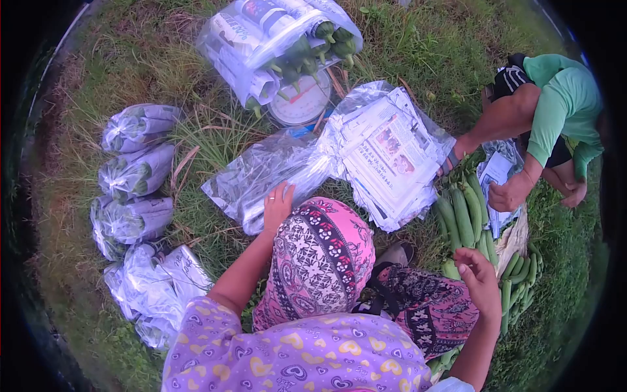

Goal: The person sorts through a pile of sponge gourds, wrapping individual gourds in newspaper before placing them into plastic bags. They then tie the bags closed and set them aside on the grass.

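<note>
My left hand (279, 208) rests with fingers apart on clear plastic bags (264, 173) lying flat on the grass, just left of my knee. Over by the long green gourds (462, 212), my right hand (480, 277) is raised with loosely bent fingers, and nothing shows in it. A stack of newspaper sheets (392, 157), partly covered by clear plastic, lies in front of my knees. Behind the bags stands a dial scale (302, 101), bearing a large clear bag (277, 42) of newspaper-wrapped gourds. Smaller green gourds (520, 271) lie right of my right hand.
Several packed bags of wrapped gourds (136, 173) line the grass at left, with crumpled plastic bags (157, 287) nearer me. At right squats another person in a green shirt (565, 104), one hand (511, 193) beside folded newspaper (498, 170) and the gourds.
</note>
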A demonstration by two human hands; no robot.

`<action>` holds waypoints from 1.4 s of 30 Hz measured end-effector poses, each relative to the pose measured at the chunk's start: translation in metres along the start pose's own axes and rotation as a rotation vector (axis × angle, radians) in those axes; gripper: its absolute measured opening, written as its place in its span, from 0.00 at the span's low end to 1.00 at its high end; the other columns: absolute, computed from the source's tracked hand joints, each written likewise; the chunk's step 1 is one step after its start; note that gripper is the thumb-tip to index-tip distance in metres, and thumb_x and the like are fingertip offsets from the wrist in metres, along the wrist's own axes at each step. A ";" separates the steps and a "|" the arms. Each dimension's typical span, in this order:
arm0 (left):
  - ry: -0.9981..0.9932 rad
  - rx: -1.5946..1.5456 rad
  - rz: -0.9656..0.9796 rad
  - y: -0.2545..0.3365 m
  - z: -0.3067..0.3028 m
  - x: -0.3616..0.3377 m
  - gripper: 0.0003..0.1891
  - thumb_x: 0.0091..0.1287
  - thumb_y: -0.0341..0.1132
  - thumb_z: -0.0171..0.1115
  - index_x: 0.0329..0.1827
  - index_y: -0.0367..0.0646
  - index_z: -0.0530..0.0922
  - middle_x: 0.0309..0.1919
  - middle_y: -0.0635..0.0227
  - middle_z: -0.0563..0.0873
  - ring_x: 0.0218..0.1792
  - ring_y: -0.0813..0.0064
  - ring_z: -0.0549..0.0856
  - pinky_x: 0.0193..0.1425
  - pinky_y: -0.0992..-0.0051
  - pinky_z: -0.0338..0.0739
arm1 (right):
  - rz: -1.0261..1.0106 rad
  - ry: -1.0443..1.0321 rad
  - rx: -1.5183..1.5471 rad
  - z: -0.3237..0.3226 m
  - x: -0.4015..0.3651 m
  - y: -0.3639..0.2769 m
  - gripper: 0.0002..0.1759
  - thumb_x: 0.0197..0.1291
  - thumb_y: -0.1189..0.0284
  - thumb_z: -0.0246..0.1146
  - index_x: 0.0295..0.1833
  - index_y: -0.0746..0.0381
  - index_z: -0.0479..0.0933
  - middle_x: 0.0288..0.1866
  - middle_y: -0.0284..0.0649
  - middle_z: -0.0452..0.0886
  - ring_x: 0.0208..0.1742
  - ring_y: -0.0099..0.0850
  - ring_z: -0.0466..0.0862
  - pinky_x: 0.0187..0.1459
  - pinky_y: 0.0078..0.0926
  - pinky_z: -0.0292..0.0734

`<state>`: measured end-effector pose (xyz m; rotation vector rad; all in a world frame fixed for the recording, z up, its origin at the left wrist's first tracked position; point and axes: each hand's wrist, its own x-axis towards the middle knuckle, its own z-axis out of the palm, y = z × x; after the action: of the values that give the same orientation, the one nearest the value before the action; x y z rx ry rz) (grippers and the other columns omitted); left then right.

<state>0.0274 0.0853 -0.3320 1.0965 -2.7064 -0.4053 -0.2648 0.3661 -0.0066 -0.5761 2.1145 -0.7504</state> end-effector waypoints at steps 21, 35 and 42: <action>-0.128 -0.183 0.543 0.201 -0.179 0.245 0.19 0.53 0.30 0.61 0.50 0.42 0.80 0.41 0.54 0.86 0.44 0.56 0.85 0.51 0.64 0.77 | -0.214 0.519 -0.167 -0.026 -0.190 0.086 0.20 0.54 0.75 0.65 0.54 0.66 0.75 0.44 0.45 0.79 0.46 0.38 0.81 0.49 0.34 0.75; -0.741 0.134 0.975 0.348 -0.143 0.161 0.34 0.54 0.41 0.71 0.63 0.35 0.70 0.59 0.48 0.76 0.62 0.53 0.74 0.67 0.65 0.67 | 0.451 0.654 0.177 0.077 -0.289 0.342 0.19 0.60 0.67 0.63 0.54 0.64 0.76 0.44 0.45 0.83 0.45 0.36 0.83 0.49 0.32 0.77; -0.824 0.256 0.906 0.372 -0.200 0.115 0.32 0.53 0.36 0.70 0.62 0.36 0.72 0.56 0.51 0.78 0.57 0.55 0.78 0.61 0.65 0.72 | 0.501 0.630 0.090 0.102 -0.272 0.394 0.21 0.56 0.60 0.64 0.50 0.62 0.79 0.44 0.46 0.84 0.47 0.44 0.83 0.50 0.41 0.76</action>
<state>-0.2402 0.2245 -0.0153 -0.4893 -3.6149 -0.3917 -0.0828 0.7866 -0.1796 0.2885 2.6180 -0.7894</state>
